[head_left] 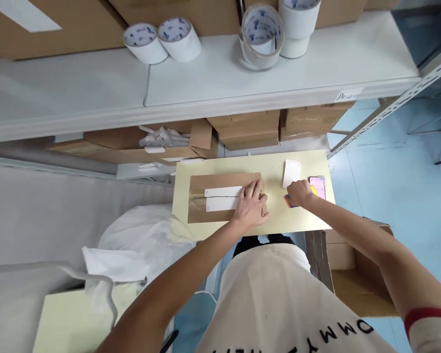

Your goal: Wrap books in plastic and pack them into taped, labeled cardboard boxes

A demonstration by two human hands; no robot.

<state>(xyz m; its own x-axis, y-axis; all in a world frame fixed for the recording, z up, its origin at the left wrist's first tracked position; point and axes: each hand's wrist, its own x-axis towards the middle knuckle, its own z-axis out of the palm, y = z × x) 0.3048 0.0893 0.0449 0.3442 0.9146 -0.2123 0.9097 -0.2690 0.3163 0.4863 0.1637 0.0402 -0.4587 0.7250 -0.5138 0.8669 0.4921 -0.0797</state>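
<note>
A flat brown cardboard box [213,197] with white labels across its seam lies on a small pale yellow table [272,166]. My left hand [250,206] rests flat on the box's right end, fingers stretched out. My right hand [298,192] is closed around a small object with blue and orange parts [287,201] that I cannot make out, on the table just right of the box. A white card [291,171] and a pink phone [318,187] lie beside that hand.
Several rolls of tape [260,34] stand on the white shelf [213,83] above. Cardboard boxes [264,128] sit under the shelf. An open carton [356,274] stands at lower right, a white bag [139,245] at lower left.
</note>
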